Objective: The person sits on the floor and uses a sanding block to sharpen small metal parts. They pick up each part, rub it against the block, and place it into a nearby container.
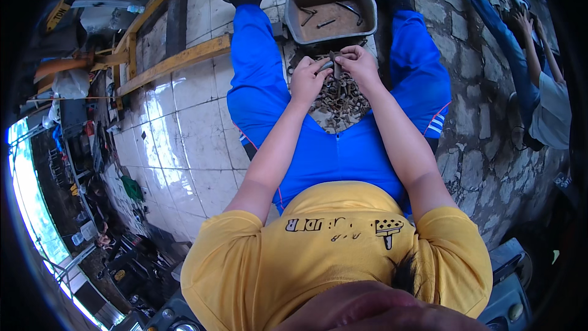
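Observation:
Between my knees, my left hand (308, 80) and my right hand (358, 67) meet with their fingers pinched. A small dark, rod-like metal piece (327, 65) sits in the left fingertips. My right fingertips grip a narrow, flat-looking metal piece (337, 68) beside it; its exact kind is too small to make out. Under both hands lies a heap of small metal hardware (340, 103), seemingly bolts and nuts. Just beyond them stands a grey rectangular tub (294, 29) with several loose metal rods or tools on its brownish bottom, among them a short bolt-like piece (326, 24).
A wooden frame (177, 66) lies across the tiled floor (196, 125) at my left. Rough stone paving (471, 104) runs along my right, where another person (545, 110) sits. Someone's arm (64, 66) reaches in at far left, near cluttered tools and parts.

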Motion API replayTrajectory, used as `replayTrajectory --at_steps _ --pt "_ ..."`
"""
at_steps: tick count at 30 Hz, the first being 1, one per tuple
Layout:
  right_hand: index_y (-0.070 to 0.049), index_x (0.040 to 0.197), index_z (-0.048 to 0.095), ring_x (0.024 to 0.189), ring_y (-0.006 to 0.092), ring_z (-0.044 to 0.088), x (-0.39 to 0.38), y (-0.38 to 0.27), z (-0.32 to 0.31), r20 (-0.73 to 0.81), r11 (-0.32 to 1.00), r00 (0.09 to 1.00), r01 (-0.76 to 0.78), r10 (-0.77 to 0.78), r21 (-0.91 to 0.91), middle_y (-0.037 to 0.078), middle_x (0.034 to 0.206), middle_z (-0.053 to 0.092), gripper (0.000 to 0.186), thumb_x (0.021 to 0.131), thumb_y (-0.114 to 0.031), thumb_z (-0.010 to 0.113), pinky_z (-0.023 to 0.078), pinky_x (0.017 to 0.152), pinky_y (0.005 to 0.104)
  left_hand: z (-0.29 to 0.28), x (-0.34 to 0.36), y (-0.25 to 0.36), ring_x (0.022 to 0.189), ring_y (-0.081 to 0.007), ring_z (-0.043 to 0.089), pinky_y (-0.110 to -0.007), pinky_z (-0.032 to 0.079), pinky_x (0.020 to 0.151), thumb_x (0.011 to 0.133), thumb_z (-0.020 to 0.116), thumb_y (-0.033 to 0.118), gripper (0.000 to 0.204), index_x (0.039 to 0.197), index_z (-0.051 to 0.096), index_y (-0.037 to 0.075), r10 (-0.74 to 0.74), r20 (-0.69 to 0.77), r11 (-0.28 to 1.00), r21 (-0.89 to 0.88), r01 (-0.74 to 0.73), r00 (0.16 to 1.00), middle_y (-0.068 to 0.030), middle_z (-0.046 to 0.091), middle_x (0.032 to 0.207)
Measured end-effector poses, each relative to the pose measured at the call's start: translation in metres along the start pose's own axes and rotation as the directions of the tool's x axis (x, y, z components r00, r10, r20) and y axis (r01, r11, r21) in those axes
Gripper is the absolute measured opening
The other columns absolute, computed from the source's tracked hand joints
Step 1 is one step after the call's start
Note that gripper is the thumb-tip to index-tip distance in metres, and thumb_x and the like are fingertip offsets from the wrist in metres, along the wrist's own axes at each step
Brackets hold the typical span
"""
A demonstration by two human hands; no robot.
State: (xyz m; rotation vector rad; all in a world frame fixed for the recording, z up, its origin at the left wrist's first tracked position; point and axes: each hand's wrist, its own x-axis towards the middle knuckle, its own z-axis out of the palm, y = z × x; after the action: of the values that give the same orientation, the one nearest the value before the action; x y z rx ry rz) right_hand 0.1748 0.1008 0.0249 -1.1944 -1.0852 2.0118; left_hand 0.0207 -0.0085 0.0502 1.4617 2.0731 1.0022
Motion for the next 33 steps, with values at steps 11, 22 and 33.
replayTrajectory --at_steps 11,22,33 --pt "0.004 0.12 0.064 0.09 0.0139 0.072 0.01 0.004 -0.002 0.056 1.0 0.998 -0.007 0.007 -0.006 0.01 0.101 0.075 0.032 0.092 -0.001 0.079 0.058 0.076 0.0283 0.005 0.009 -0.012 0.082 -0.0268 0.065 -0.04 0.051 0.071 0.081 0.087 0.023 0.036 0.116 0.082 0.015 0.052 -0.052 0.999 0.017 -0.051 0.997 -0.008 0.062 0.088" --pt "0.004 0.119 0.065 0.09 0.0139 0.072 0.003 -0.005 0.002 0.048 1.0 0.999 0.018 -0.019 0.015 0.01 0.101 0.075 0.031 0.092 -0.001 0.079 0.057 0.076 0.0282 0.003 0.009 -0.011 0.081 -0.0266 0.063 -0.04 0.05 0.072 0.082 0.088 0.021 0.036 0.116 0.082 0.015 0.028 -0.059 0.999 -0.023 -0.029 0.998 -0.0082 0.062 0.088" --pt "0.003 0.118 0.066 0.087 0.012 0.07 0.005 0.003 0.002 0.078 0.998 0.996 0.039 -0.035 -0.042 0.008 0.101 0.076 0.03 0.093 -0.005 0.08 0.056 0.075 0.028 0.007 0.01 -0.015 0.08 -0.0271 0.061 -0.041 0.049 0.071 0.081 0.088 0.02 0.035 0.116 0.083 0.015 0.03 -0.079 0.999 -0.036 -0.033 0.996 -0.0088 0.06 0.086"
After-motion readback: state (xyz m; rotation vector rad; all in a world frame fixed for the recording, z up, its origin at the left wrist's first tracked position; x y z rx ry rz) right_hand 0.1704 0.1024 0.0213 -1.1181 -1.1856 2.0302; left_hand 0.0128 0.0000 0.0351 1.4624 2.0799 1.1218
